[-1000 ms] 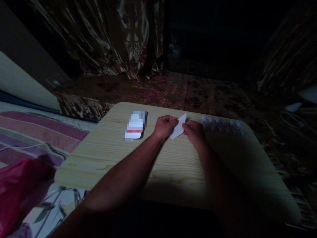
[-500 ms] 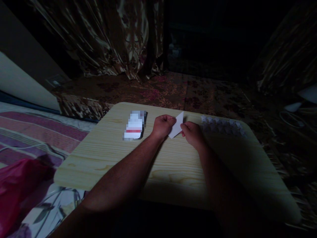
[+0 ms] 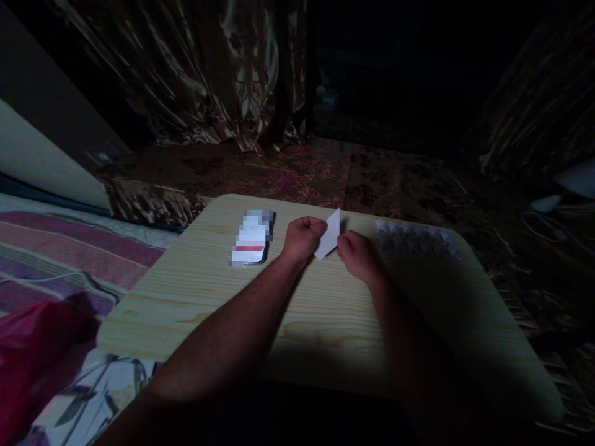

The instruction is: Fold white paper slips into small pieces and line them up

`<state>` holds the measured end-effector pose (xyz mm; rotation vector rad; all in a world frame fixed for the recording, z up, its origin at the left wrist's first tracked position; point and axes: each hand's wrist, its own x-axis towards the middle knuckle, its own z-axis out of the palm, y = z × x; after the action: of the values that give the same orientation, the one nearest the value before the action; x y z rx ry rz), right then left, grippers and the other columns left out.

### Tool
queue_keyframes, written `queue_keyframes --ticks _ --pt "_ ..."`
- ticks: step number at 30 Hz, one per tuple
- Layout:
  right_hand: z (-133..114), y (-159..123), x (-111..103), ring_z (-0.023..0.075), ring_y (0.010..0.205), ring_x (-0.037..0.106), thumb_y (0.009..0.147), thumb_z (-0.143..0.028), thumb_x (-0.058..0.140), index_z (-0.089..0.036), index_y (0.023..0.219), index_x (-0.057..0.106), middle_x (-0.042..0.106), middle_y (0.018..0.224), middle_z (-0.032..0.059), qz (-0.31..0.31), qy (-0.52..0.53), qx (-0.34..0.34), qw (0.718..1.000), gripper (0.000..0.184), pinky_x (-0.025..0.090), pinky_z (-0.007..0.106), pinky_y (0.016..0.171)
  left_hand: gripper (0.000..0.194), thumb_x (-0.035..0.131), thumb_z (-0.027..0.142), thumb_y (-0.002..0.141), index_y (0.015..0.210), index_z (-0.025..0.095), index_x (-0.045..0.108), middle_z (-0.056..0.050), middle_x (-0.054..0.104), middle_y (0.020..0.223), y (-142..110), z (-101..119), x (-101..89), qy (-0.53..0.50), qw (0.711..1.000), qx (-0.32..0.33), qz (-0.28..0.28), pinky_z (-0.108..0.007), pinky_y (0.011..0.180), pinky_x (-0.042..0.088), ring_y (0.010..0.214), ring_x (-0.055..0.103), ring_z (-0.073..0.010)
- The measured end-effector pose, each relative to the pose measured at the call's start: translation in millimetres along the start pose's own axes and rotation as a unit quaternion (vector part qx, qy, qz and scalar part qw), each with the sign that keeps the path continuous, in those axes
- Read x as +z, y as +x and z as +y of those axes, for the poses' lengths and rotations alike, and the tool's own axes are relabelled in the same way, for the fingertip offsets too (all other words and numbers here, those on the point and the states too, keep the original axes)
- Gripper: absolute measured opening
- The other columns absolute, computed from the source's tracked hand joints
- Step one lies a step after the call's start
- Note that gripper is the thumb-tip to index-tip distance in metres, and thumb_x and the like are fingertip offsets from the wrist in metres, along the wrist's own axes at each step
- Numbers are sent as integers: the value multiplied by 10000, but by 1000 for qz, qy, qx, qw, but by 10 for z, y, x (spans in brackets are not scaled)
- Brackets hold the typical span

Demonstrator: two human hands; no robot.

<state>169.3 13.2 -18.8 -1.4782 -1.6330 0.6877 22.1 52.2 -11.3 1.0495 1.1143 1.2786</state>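
From my station I'm watching a white sheet (image 3: 329, 236) near the centre of the frame, tilted up over the desk (image 3: 195, 285). The left grip (image 3: 302, 238) is closed on it, thumb across the sheet's left part and fingers tucked behind. The right grip (image 3: 357, 253) has its fingers curled in at the sheet's right edge; I can't tell from here whether they pinch it or only rest against it.

As for progress, the sheet reads to me as a plain, flat-looking, slanted four-sided shape, one sharp corner pointing up. I can't make out creases or layers in this dim light. Right of centre, along the far part of the desk, small pale pieces (image 3: 413, 238) stand in about two rows; they look peaked and made up, though too shadowed for me to count. Judging by that contrast, I'd take those as finished and the sheet as well short of their form, if it is meant to match them at all. Its shaping, as I judge it, remains to be done.

Left of centre on the desk lies a phone-like object (image 3: 251, 238), its face blurred out, well apart from the pale pieces and touched by neither grip.
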Motion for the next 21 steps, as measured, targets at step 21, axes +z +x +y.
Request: queue_keyframes --ticks 21 --pt "-2 30 -45 116 476 532 750 -362 604 -171 747 626 636 586 0 67 128 49 988 193 385 221 459 324 803 345 564 748 128 648 -26 660 643 -45 -19 15 -44 994 -9 -101 -243 490 439 512 573 -127"
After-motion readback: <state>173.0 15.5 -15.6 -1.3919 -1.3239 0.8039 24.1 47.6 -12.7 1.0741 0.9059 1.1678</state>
